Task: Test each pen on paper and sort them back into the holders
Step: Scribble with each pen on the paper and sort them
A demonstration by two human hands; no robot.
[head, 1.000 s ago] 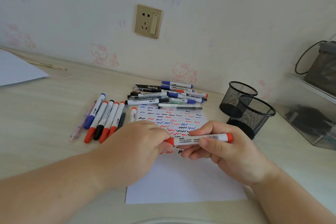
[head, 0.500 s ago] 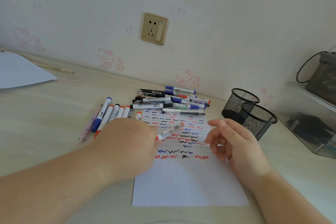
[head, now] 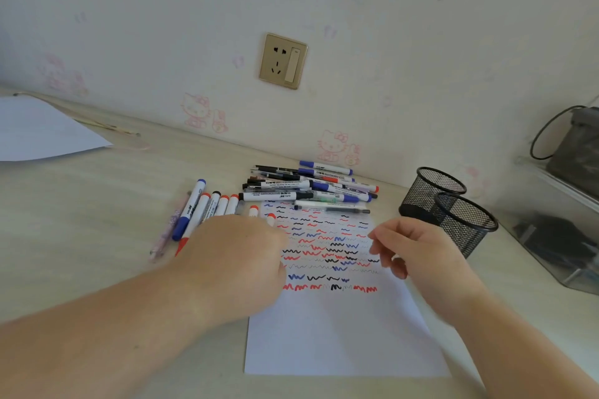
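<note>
A white paper (head: 340, 334) covered in red, blue and black squiggles lies in front of me. My left hand (head: 240, 256) hovers over its left edge, back to the camera, fingers curled and hidden. A red-capped marker (head: 271, 219) pokes out past the knuckles, apparently held. Beside it lies a row of markers (head: 201, 207) and a pink pen (head: 168, 230). A pile of pens (head: 308, 188) sits at the paper's far end. My right hand (head: 418, 253) floats empty over the paper's right edge, fingers loosely bent. Two empty black mesh holders (head: 434, 194) (head: 466, 223) stand to its right.
A loose white sheet (head: 42, 129) lies at the far left of the desk. A clear plastic box (head: 557, 230) with dark items and a grey bag (head: 580, 146) stand at the right. The wall with a gold socket (head: 283, 61) runs close behind the pen pile.
My right hand let go of the red-capped marker and drew back to the right. My left hand carried the marker left toward the row of markers.
</note>
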